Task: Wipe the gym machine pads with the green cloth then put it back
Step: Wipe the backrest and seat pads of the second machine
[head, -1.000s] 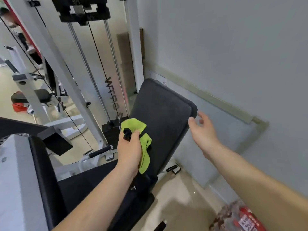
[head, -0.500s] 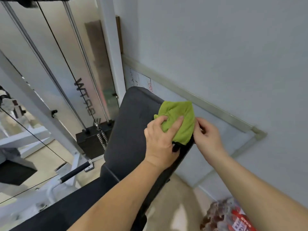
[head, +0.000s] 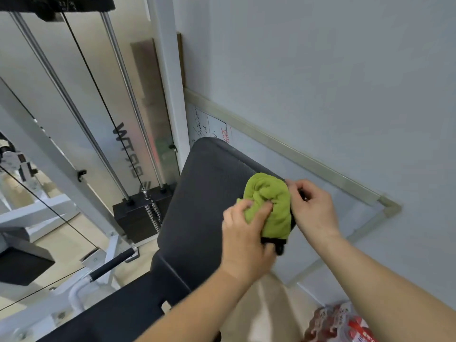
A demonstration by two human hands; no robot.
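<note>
The green cloth [head: 270, 201] lies bunched on the upper right corner of the black back pad [head: 204, 193] of the gym machine. My left hand [head: 244, 238] presses on the cloth's lower left part, fingers curled into the fabric. At the pad's right edge, my right hand [head: 313, 208] pinches the cloth's right side. A black trim of the cloth shows under my left hand. The black seat pad [head: 118, 309] continues below, toward me.
A grey wall with a framed whiteboard [head: 320, 193] stands right behind the pad. A weight stack [head: 143, 213], cable and guide rods are at the left. A handle bar [head: 112, 264] juts out by the seat. A pack of bottles [head: 343, 324] sits on the floor.
My left hand carried the cloth from the pad's lower left to its upper right corner. My right hand closed in and took hold of the cloth's right edge.
</note>
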